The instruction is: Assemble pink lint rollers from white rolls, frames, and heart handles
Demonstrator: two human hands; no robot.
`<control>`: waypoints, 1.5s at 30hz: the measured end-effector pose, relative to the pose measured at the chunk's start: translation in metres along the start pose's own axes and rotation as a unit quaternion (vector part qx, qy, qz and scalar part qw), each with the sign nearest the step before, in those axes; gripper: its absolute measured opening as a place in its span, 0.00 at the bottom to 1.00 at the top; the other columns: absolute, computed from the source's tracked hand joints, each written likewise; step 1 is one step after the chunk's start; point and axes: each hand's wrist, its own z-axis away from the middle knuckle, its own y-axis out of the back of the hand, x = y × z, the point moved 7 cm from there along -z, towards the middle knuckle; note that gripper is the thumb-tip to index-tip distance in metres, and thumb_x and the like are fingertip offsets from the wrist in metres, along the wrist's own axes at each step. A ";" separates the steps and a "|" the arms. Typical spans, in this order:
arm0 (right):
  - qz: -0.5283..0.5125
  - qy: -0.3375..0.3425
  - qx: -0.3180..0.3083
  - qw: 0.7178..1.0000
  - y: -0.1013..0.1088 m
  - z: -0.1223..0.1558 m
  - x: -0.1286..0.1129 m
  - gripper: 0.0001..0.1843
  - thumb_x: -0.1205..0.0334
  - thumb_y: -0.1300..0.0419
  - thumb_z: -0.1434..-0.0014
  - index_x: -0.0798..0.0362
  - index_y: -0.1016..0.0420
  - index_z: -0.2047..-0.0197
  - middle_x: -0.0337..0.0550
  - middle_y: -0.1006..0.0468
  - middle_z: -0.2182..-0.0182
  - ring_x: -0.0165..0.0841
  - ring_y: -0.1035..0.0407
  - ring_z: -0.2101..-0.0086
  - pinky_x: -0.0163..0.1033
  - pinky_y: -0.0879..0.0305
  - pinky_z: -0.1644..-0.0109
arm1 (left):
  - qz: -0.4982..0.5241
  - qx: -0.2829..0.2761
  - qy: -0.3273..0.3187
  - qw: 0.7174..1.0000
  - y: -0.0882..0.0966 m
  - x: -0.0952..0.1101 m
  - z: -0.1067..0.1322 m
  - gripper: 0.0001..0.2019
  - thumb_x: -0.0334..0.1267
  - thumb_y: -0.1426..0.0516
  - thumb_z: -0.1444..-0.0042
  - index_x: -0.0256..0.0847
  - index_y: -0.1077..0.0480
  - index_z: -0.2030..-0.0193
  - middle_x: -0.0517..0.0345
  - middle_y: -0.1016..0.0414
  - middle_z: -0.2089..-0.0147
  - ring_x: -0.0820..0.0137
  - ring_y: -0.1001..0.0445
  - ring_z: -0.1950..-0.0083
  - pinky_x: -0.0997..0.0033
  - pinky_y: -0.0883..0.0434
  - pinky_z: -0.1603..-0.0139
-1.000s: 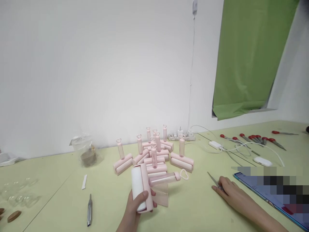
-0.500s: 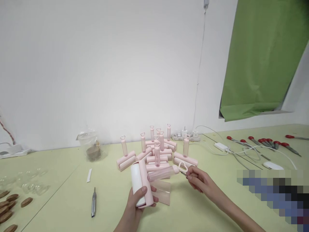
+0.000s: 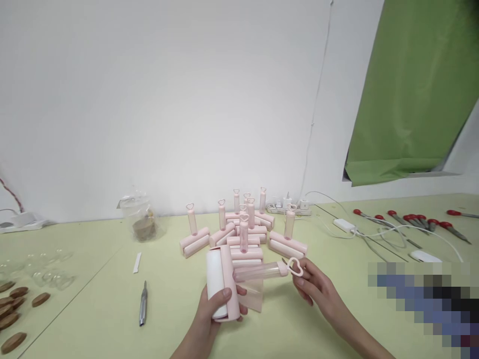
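Note:
My left hand (image 3: 220, 306) grips a pink lint roller (image 3: 229, 294) by its head, thumb over the pink cover beside the white roll. The roller's clear pink handle (image 3: 260, 271) points right and ends in a heart-shaped loop (image 3: 295, 267). My right hand (image 3: 313, 283) is closed at that loop, its fingers around a thin dark tool (image 3: 285, 261). Only the tool's narrow tip shows, close to the handle's end; its kind is not clear. A translucent pinkish sheet (image 3: 253, 295) lies on the table behind my left fingers.
Several matching lint rollers (image 3: 286, 244) stand handle-up behind my hands. To the left lie a metal craft knife (image 3: 143, 304), a white strip (image 3: 137, 263), a plastic bag (image 3: 144, 224) and brown wooden pieces (image 3: 41, 299). Red-ended tools (image 3: 415, 221) and white cables (image 3: 346, 225) lie right.
The lint roller in my left hand has shifted slightly right, its handle now nearer level. The heart loop has turned, and the tool tip has gone from below the loop to above the handle's end.

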 end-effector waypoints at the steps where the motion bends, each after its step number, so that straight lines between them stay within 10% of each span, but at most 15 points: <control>1: 0.009 -0.006 0.004 1.000 0.001 0.000 0.002 0.14 0.48 0.50 0.45 0.50 0.43 0.68 0.29 0.49 0.81 0.25 0.53 0.81 0.31 0.53 0.78 | 0.005 -0.001 0.000 1.000 0.000 0.001 0.000 0.15 0.40 0.41 0.56 0.35 0.34 0.61 0.50 0.26 0.67 0.65 0.28 0.73 0.68 0.32 0.73; 11: 0.039 -0.001 0.051 0.998 0.007 0.006 0.012 0.15 0.46 0.49 0.46 0.48 0.43 0.66 0.31 0.46 0.80 0.26 0.49 0.80 0.31 0.49 0.79 | 0.016 -0.021 0.029 0.999 0.002 -0.005 -0.004 0.14 0.40 0.41 0.55 0.35 0.34 0.63 0.51 0.27 0.67 0.66 0.28 0.73 0.67 0.33 0.70; 20: 0.259 0.078 0.068 0.960 0.008 0.019 0.000 0.11 0.51 0.51 0.45 0.46 0.33 0.68 0.38 0.29 0.76 0.32 0.37 0.77 0.33 0.43 0.75 | 0.167 -0.202 0.141 0.955 -0.021 -0.021 0.008 0.28 0.55 0.46 0.53 0.31 0.34 0.54 0.44 0.27 0.60 0.57 0.26 0.63 0.63 0.35 0.62; 29: 0.346 0.259 -0.027 0.901 -0.017 0.024 -0.015 0.12 0.62 0.52 0.43 0.50 0.41 0.78 0.36 0.39 0.83 0.27 0.43 0.82 0.32 0.51 0.80 | 0.135 -0.171 0.201 0.955 -0.018 -0.042 0.010 0.34 0.63 0.56 0.53 0.33 0.36 0.52 0.50 0.27 0.80 0.70 0.32 0.82 0.76 0.42 0.79; 45: 0.474 0.259 -0.141 0.830 -0.043 0.039 -0.025 0.12 0.62 0.48 0.46 0.51 0.41 0.80 0.36 0.31 0.86 0.27 0.40 0.84 0.30 0.46 0.78 | 0.077 -0.132 0.373 0.915 0.009 -0.044 0.014 0.28 0.54 0.52 0.52 0.35 0.33 0.52 0.56 0.33 0.87 0.70 0.37 0.87 0.75 0.40 0.85</control>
